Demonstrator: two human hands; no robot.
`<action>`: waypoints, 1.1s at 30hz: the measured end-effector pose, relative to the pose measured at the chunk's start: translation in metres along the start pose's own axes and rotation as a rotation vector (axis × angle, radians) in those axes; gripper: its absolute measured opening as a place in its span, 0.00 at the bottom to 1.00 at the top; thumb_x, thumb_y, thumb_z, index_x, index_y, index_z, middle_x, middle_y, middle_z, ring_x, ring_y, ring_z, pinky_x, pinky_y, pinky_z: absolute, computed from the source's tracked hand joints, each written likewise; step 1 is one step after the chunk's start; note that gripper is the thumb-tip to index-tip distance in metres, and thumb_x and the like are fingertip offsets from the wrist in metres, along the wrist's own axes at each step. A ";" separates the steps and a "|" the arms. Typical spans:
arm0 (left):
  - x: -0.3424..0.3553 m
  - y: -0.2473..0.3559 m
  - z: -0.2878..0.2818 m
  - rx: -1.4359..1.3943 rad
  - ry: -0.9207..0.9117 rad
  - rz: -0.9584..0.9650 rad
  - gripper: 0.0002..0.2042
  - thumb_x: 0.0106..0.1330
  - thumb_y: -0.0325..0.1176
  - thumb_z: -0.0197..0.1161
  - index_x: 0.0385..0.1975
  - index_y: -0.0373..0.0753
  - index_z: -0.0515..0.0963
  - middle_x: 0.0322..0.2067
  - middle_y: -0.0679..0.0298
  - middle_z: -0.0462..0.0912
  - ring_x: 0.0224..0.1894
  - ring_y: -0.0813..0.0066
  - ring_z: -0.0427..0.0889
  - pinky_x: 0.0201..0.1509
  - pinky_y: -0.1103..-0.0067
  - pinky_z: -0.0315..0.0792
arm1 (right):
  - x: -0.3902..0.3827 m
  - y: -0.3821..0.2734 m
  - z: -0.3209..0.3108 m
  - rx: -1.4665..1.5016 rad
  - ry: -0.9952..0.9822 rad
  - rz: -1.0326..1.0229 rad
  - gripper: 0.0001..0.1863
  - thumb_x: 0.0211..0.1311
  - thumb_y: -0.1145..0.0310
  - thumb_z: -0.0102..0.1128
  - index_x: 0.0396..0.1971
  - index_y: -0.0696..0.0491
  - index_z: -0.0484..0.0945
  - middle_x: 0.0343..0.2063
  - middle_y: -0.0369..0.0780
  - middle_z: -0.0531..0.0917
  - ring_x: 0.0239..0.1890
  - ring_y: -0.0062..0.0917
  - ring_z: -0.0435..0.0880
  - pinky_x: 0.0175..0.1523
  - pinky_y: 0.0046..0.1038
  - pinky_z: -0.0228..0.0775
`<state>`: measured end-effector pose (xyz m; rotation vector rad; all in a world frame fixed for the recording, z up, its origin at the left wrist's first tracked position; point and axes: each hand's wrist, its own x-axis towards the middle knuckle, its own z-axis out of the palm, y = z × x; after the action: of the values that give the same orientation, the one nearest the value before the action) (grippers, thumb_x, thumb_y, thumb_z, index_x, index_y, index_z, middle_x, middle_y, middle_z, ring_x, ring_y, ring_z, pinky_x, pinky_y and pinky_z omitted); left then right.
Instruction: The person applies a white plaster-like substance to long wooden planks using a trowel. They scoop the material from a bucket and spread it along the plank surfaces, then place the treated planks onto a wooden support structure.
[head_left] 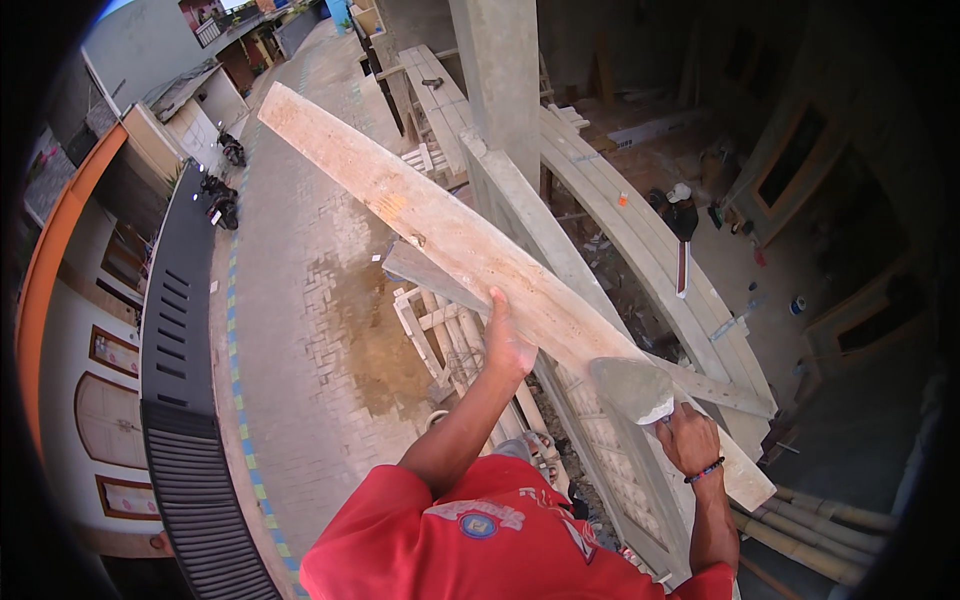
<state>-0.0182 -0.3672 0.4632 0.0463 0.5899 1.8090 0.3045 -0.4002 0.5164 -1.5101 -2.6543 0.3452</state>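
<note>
A long pale wooden plank [390,195] slants across the view from upper left to lower right, high above the street. My left hand [509,342] grips its near edge around the middle, thumb on top and the other fingers hidden beneath. My right hand [690,440], with a beaded bracelet at its wrist, is closed on the handle of a trowel [632,390]. The trowel's rounded grey blade lies over the plank's lower right part; I cannot tell whether it touches the wood. A grey board [432,272] shows partly from under the plank.
A concrete column [503,90] and a narrow concrete wall top [535,215] stand just beyond the plank. Wooden boards [650,240] run along the right, above a lower floor where a person [682,215] is. Bamboo poles [820,535] lie lower right; a paved street [290,330] stretches below left.
</note>
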 end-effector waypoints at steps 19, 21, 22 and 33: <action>-0.003 0.020 0.004 0.005 -0.019 0.000 0.38 0.64 0.65 0.44 0.67 0.43 0.54 0.65 0.60 0.61 0.67 0.58 0.60 0.69 0.58 0.53 | 0.065 0.003 -0.091 -0.324 0.100 -0.445 0.10 0.42 0.64 0.64 0.23 0.51 0.74 0.20 0.39 0.73 0.25 0.34 0.79 0.30 0.36 0.73; -0.001 0.016 0.006 -0.007 -0.044 -0.002 0.38 0.65 0.65 0.44 0.67 0.42 0.54 0.65 0.60 0.61 0.66 0.59 0.60 0.69 0.59 0.53 | 0.068 0.008 -0.100 -0.312 0.146 -0.432 0.11 0.42 0.65 0.64 0.23 0.52 0.73 0.21 0.39 0.73 0.26 0.34 0.79 0.30 0.35 0.72; -0.002 0.016 0.005 -0.006 -0.053 -0.008 0.38 0.65 0.64 0.44 0.67 0.42 0.54 0.65 0.60 0.61 0.66 0.59 0.61 0.69 0.59 0.53 | 0.074 0.002 -0.100 -0.306 0.175 -0.449 0.11 0.43 0.65 0.64 0.24 0.52 0.73 0.22 0.40 0.73 0.26 0.34 0.78 0.30 0.35 0.72; -0.038 -0.041 0.028 0.018 -0.104 -0.120 0.39 0.65 0.63 0.48 0.66 0.39 0.54 0.64 0.60 0.63 0.65 0.62 0.62 0.69 0.64 0.54 | 0.220 -0.088 -0.130 -0.375 0.461 -0.525 0.10 0.52 0.64 0.61 0.30 0.52 0.73 0.24 0.42 0.76 0.28 0.35 0.80 0.32 0.36 0.73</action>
<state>0.0391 -0.3831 0.4804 0.1146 0.5239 1.6746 0.1393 -0.2347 0.6518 -0.7517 -2.6634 -0.4933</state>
